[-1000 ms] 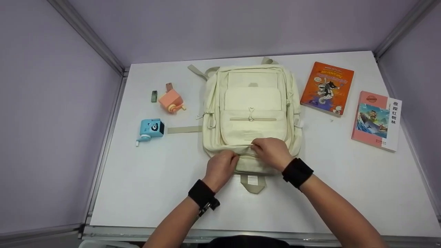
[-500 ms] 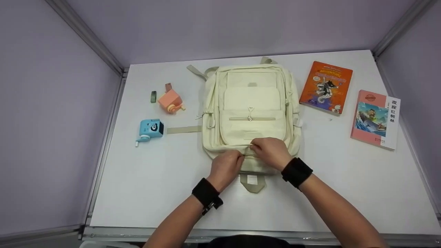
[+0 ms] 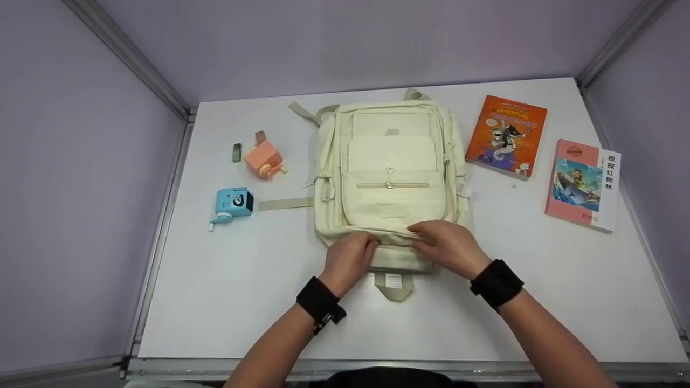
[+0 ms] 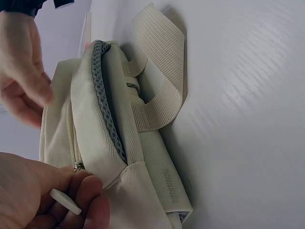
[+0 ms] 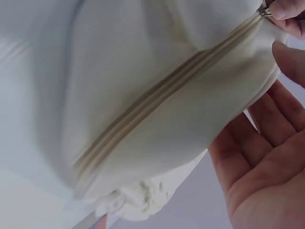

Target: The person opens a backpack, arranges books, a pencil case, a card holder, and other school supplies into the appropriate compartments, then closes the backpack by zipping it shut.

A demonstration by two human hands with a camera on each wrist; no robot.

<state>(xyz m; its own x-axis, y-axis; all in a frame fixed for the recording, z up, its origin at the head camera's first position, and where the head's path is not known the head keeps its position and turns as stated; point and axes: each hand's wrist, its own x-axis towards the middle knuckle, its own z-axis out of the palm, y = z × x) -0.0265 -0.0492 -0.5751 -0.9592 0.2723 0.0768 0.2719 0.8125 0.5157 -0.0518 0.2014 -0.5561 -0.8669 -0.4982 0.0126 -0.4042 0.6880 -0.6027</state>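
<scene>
A cream backpack (image 3: pixel 396 156) lies on the table with its front pocket up and its top loop handle (image 4: pixel 159 86) toward the person. My left hand (image 3: pixel 349 261) pinches a zipper slider (image 4: pixel 79 165) near the bag's near end. Its pale pull tab (image 4: pixel 66 201) lies among the curled fingers. The closed-looking zipper line (image 5: pixel 143 109) runs along the bag's edge in the right wrist view. My right hand (image 3: pixel 450 245) rests against the bag's near edge, right of the left hand. Its fingers are fairly straight and lie against the fabric (image 5: pixel 214 90), with the thumb apart.
To the left lie a pink crank sharpener (image 3: pixel 263 158), a blue crank sharpener (image 3: pixel 234 203), a small green block (image 3: pixel 237 152) and a small reddish block (image 3: pixel 260 137). An orange book (image 3: pixel 506 136) and a pink-and-white book (image 3: pixel 582 186) lie right. A strap (image 3: pixel 285 203) extends leftward.
My left hand slid slightly right along the zipper, then back a little. My right hand has let go of the fabric it gripped and moved right, its fingers loosening.
</scene>
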